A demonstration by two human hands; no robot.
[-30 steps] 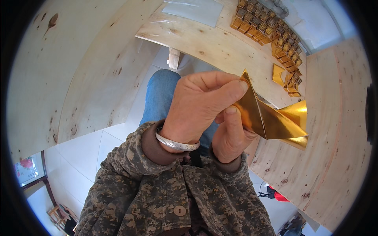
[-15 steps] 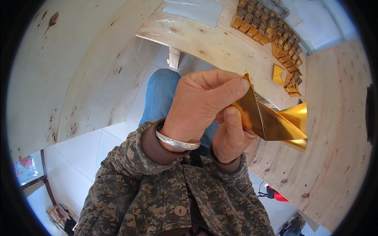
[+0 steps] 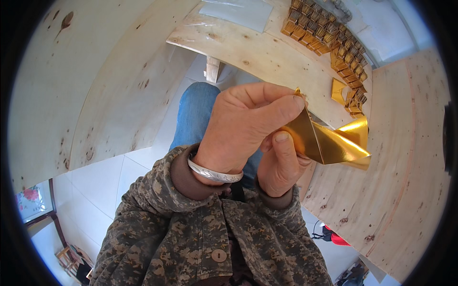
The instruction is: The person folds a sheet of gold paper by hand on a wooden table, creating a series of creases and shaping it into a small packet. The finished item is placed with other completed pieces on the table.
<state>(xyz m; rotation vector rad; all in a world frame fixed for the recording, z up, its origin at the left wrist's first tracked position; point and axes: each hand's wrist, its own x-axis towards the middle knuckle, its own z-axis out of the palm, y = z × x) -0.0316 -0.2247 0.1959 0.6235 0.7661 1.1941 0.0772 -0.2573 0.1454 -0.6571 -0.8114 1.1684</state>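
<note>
A sheet of shiny gold foil paper, partly folded with a crease and a flap spreading to the right, is held up between my two hands. My left hand pinches its upper left corner between thumb and fingers; a silver bangle circles that wrist. Lower down, my right hand grips the paper's lower left part, the thumb on the near face. Most of the right fingers are hidden behind the thumb and the paper.
On the wooden table ahead, several rows of folded gold paper pieces stand at the far right, with a single folded gold piece near them. A pale sheet lies at the back. Wooden boards flank me.
The free right end of the gold paper has swung upward a little and its flap has shifted. Both hands keep their grip in nearly the same place.
</note>
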